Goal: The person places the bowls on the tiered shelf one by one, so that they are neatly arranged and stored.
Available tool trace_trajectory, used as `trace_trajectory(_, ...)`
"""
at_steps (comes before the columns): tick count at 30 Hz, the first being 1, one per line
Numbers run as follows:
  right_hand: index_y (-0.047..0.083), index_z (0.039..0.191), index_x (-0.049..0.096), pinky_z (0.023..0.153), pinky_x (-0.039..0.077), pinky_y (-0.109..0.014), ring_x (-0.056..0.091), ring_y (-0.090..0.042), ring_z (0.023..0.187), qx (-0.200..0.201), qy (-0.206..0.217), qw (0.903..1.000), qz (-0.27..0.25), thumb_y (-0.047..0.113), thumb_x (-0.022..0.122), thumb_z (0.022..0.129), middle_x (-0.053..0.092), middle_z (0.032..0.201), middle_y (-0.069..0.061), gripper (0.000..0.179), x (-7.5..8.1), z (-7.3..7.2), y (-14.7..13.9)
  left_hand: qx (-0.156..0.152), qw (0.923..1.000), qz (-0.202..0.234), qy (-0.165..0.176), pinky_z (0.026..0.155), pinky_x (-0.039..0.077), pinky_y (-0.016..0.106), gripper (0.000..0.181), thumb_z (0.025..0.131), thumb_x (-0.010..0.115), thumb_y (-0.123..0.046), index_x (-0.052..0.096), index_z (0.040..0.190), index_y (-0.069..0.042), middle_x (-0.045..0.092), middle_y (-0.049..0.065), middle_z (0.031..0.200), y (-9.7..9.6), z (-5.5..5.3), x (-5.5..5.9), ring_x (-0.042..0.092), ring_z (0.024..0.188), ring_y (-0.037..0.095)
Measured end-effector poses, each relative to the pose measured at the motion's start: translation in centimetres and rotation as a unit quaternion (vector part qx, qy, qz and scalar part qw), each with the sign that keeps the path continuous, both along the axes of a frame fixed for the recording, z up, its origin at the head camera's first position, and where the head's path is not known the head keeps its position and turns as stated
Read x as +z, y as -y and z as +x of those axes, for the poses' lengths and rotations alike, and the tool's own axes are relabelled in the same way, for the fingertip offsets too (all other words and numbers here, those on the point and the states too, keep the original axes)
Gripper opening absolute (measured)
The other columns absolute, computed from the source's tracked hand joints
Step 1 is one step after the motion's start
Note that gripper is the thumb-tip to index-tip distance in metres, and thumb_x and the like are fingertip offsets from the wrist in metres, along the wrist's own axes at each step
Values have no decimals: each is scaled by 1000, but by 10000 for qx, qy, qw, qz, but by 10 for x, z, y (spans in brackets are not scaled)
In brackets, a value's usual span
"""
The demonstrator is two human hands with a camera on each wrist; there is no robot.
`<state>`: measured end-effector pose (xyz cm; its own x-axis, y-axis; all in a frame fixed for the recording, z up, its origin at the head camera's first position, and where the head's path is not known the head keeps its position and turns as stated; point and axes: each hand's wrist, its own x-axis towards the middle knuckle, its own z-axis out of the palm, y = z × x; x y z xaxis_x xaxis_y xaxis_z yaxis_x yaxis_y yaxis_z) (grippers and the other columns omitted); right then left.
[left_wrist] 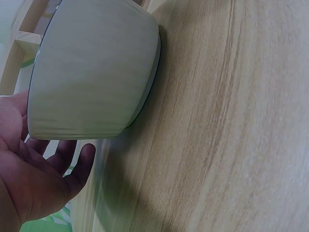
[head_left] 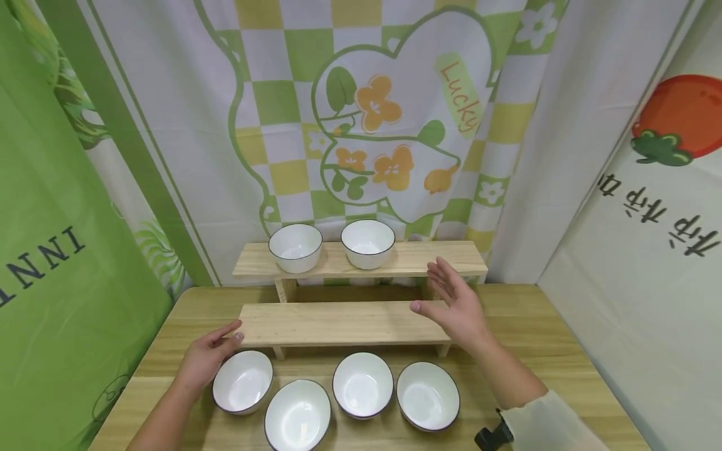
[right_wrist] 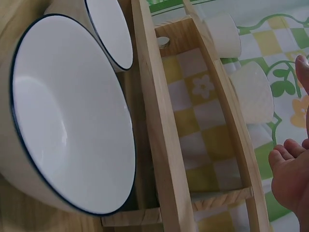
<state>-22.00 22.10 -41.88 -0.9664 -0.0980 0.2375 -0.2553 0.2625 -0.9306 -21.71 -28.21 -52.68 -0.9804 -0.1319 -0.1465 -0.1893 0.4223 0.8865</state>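
Observation:
My left hand (head_left: 204,357) reaches to the left end of the lower wooden shelf (head_left: 338,322), its fingertips right at the board's corner. Just beside it, partly overlapped by the thumb side, stands a white bowl (head_left: 244,381) with a dark rim; the left wrist view shows this bowl's outer wall (left_wrist: 91,72) with loosely bent fingers behind it. My right hand (head_left: 459,310) hovers by the right end of the same shelf, thumb apart from the extended fingers, nothing held. Two matching bowls, a left one (head_left: 296,248) and a right one (head_left: 368,243), sit upright on the upper shelf (head_left: 434,255).
Along the front of the wooden table (head_left: 536,351) stand further white bowls: one at centre left (head_left: 298,414), one at centre (head_left: 363,384), one at right (head_left: 428,396). A patterned curtain (head_left: 395,125) hangs behind the shelves, with a green cloth (head_left: 68,188) on the left.

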Motion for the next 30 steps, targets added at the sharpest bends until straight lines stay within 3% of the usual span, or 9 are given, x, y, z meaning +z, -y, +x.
trace_trajectory(7, 7, 165, 19, 118, 33, -36, 37, -33, 150, 84, -37, 9999, 108, 23, 89, 85, 37, 163, -14, 107, -7, 10, -9, 15, 10000, -41, 29, 85, 52, 20, 70, 96, 70, -55, 56, 151, -15, 69, 17, 132, 2, 2, -1, 68, 112, 18)
trace_trajectory(15, -2, 161, 26, 117, 34, -30, 39, -40, 147, 132, -494, 9985, 196, 10, 89, 83, 42, 158, -21, 102, -17, 19, -14, -8, 10000, -50, 16, 84, 51, 20, 73, 94, 70, -60, 56, 151, -17, 70, 16, 131, 2, 0, -2, 67, 115, 22)
trace_trajectory(23, -2, 161, 28, 114, 36, -19, 41, -38, 146, 183, -583, 9971, 443, 13, 92, 80, 44, 157, -21, 104, -31, 30, -20, -2, 10000, -80, 21, 85, 52, 21, 74, 93, 70, -61, 57, 150, -17, 71, 14, 128, 1, -1, -2, 67, 116, 24)
trace_trajectory(30, 0, 161, 29, 112, 36, -18, 42, -38, 145, 144, -539, 9960, 694, 18, 94, 78, 45, 157, -20, 107, -44, 39, -23, 11, 9999, -104, 27, 85, 52, 20, 72, 94, 69, -60, 57, 150, -16, 71, 15, 128, 0, 1, -1, 68, 115, 24)
